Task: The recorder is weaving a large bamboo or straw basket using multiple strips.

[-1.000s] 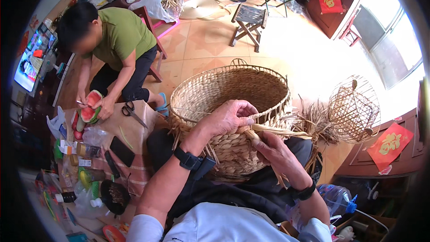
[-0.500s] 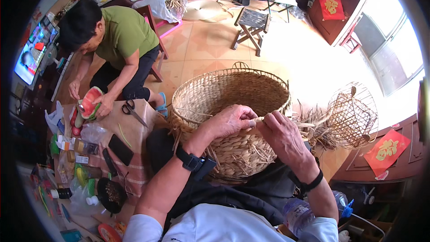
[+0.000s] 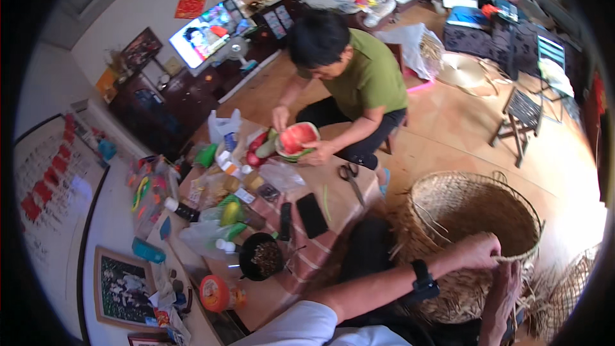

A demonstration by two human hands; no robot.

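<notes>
The room has an orange tiled floor point(image 3: 448, 134) and a low table point(image 3: 333, 186) covered with many small things: bottles, bags, two dark phones point(image 3: 301, 214), black-handled scissors point(image 3: 350, 176) and a black bowl with dark contents point(image 3: 261, 257). At the far side of the table another person in a green shirt point(image 3: 368, 77) crouches and holds a cut half of watermelon, red inside with green rind point(image 3: 296, 140). A switched-on television point(image 3: 206, 33) stands against the wall behind, and a small folding stool point(image 3: 522, 115) is on the floor to the right.

The large round woven basket of pale straw point(image 3: 474, 218) sits low at the right, just beside the table, with loose strands sticking out at its side. The left hand point(image 3: 479, 251), with a black watch point(image 3: 424, 279) on its wrist, is closed over the near rim of the basket. The right hand point(image 3: 506, 295) lies just below it against the outer wall of the basket, fingers bent; whether it grips a strand I cannot tell.
</notes>
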